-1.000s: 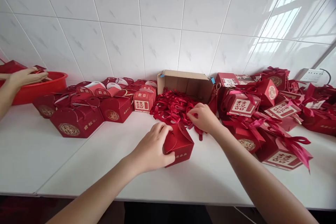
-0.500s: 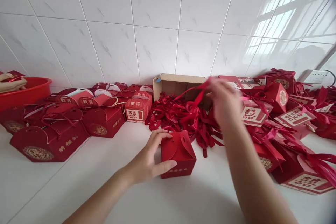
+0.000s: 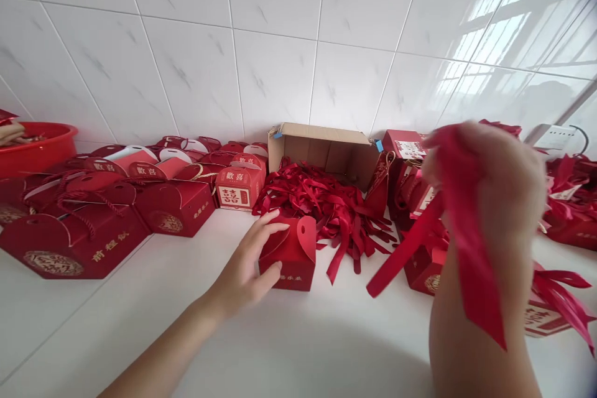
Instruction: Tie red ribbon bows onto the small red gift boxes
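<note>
A small red gift box stands upright on the white counter, its top flaps folded over. My left hand grips its left side, thumb on the front and fingers on the top. Raised at the right, my right hand is closed on a red ribbon, whose two ends hang down; the hand is somewhat blurred. Beyond the gift box lies a heap of loose red ribbons, spilling from an open cardboard box lying on its side.
Several red boxes with cord handles line the left side, near a red basin where part of another person's hand shows. More ribbon-tied boxes crowd the right. A tiled wall bounds the back.
My right hand has lifted the ribbon out of the heap and brought it right and closer to me. My left hand still holds the gift box, which now appears farther left.
</note>
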`<action>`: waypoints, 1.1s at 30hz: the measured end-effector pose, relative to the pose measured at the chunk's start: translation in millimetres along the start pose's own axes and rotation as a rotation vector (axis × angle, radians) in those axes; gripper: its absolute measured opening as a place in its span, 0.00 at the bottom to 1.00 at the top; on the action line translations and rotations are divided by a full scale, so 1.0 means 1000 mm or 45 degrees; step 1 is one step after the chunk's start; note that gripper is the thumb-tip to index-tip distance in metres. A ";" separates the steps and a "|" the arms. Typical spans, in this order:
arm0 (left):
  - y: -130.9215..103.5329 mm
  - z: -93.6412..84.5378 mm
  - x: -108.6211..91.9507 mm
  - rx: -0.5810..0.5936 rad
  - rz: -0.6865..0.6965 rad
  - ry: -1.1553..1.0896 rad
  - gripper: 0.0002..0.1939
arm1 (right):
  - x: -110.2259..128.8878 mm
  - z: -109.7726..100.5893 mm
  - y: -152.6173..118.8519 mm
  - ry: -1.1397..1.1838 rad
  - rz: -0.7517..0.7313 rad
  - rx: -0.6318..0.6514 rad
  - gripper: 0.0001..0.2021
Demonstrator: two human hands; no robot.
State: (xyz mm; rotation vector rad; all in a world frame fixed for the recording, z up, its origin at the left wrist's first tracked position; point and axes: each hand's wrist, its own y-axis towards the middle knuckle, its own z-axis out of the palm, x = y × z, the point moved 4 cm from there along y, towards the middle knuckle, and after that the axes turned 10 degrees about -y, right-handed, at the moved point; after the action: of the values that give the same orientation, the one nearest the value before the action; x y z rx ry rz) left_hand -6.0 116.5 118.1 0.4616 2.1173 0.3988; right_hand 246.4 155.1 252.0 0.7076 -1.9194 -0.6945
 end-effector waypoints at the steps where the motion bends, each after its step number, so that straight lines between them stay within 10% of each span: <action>1: -0.001 0.000 -0.002 -0.029 0.043 0.046 0.24 | 0.003 0.004 0.001 0.011 0.030 -0.015 0.17; 7: -0.008 -0.004 -0.012 -0.438 0.383 -0.011 0.40 | 0.034 0.075 -0.020 -0.166 -0.135 0.786 0.10; 11: -0.010 -0.009 -0.014 -0.452 0.555 0.142 0.19 | 0.040 0.111 -0.033 -0.274 -0.255 1.132 0.10; 14: -0.009 -0.013 -0.016 -0.359 0.594 0.265 0.08 | 0.036 0.109 -0.030 -0.229 -0.194 1.131 0.07; 19: -0.004 -0.029 -0.002 -0.629 0.276 0.123 0.10 | 0.025 0.071 -0.022 0.271 0.096 1.175 0.10; 22: -0.003 -0.032 0.010 -0.718 0.130 -0.001 0.08 | 0.017 0.043 -0.015 0.549 0.066 0.965 0.13; 27: -0.002 -0.033 0.013 -0.714 -0.075 -0.266 0.10 | 0.003 0.011 -0.003 0.593 -0.021 0.106 0.17; 33: 0.000 -0.034 0.008 -0.691 -0.125 -0.470 0.12 | 0.006 -0.002 0.002 1.105 -0.055 -0.295 0.03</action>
State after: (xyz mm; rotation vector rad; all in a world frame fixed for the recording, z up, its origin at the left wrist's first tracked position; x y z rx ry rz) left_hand -38.1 116.4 130.8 0.1010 1.5840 0.7421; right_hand 245.1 152.1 257.9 0.7407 -1.0166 -0.5006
